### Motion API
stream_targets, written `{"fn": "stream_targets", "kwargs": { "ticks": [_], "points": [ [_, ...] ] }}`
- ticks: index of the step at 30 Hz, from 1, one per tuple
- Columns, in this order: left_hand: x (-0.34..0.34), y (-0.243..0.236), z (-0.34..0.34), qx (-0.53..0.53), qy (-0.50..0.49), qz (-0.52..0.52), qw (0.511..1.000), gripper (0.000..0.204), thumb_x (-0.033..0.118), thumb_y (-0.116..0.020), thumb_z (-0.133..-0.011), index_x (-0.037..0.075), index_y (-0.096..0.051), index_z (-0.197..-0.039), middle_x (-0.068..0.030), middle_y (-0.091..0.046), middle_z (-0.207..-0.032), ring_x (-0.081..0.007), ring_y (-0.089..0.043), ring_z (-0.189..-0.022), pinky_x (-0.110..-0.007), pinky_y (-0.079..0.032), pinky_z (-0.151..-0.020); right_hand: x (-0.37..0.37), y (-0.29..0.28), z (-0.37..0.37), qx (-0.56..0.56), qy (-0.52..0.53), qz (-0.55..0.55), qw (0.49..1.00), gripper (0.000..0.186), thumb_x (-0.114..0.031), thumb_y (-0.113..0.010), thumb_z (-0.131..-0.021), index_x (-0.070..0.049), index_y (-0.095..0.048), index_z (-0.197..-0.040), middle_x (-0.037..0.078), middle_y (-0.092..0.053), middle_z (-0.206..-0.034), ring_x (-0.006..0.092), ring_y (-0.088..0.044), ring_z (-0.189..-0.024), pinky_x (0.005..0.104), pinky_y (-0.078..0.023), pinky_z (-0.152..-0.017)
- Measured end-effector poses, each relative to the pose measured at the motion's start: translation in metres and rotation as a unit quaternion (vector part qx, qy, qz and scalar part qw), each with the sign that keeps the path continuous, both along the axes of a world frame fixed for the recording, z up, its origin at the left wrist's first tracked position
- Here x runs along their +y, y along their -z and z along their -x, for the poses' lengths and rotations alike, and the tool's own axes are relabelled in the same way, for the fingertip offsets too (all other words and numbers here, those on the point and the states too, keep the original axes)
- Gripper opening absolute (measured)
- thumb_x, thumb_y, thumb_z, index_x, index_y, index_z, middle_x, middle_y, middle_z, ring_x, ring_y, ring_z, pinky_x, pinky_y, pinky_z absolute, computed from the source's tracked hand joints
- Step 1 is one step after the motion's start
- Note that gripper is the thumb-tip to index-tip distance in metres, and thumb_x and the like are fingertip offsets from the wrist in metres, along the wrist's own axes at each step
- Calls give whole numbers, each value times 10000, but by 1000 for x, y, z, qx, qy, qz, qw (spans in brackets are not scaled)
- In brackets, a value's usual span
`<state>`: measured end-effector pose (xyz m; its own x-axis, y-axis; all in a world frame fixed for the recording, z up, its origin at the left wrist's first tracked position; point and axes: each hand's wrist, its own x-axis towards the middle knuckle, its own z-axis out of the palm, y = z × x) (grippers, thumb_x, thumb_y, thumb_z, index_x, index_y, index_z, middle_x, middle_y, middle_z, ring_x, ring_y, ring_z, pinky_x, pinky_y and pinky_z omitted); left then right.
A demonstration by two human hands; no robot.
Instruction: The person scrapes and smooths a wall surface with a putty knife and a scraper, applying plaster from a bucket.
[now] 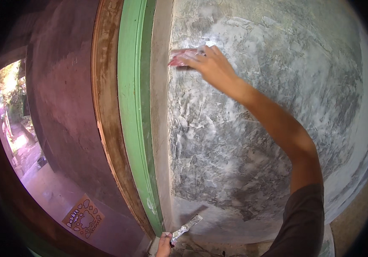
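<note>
My right hand (212, 62) is raised against the grey, white-smeared wall (235, 162). Its fingers close round a flat reddish spreader (184, 56) streaked with white, whose left end lies near the wall's left edge. Low in the picture, my left hand (164, 246) grips a putty knife (187, 227) by its handle. That knife points up and right, and whitish paste coats its blade and neck. Only part of the left hand shows at the bottom edge.
A green door frame (132, 107) with brown wooden trim (109, 107) borders the wall on the left. Farther left stands a dark purplish wall (66, 98), beside a bright opening (17, 111) to the outdoors. A printed brown mat (84, 217) lies on the floor.
</note>
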<state>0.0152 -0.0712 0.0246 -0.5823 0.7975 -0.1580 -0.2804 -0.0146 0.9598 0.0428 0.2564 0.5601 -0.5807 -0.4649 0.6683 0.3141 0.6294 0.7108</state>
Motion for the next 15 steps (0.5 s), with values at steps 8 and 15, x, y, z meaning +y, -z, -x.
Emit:
{"fn": "stream_targets", "kwargs": {
  "ticks": [8, 15],
  "points": [
    [6, 8, 4, 40, 29, -17, 999, 323, 315, -337, -1035, 97, -529, -894, 2, -466, -775, -120, -420, -704, -271, -363, -640, 23, -79, -52, 292, 102, -100, 946, 532, -7, -565, -824, -263, -590, -1289, 22, -661, -1166, 235, -568, -961, 387, -396, -840],
    [3, 17, -1, 16, 3, -31, 999, 318, 333, -359, -1036, 109, -525, -884, 24, -460, -764, -100, -415, -678, -254, -356, -615, 23, -9, -14, 43, 114, -202, 972, 574, -85, -631, -821, -258, -520, -1356, 17, -594, -1273, 207, -531, -1142, 416, -413, -945]
  ]
}}
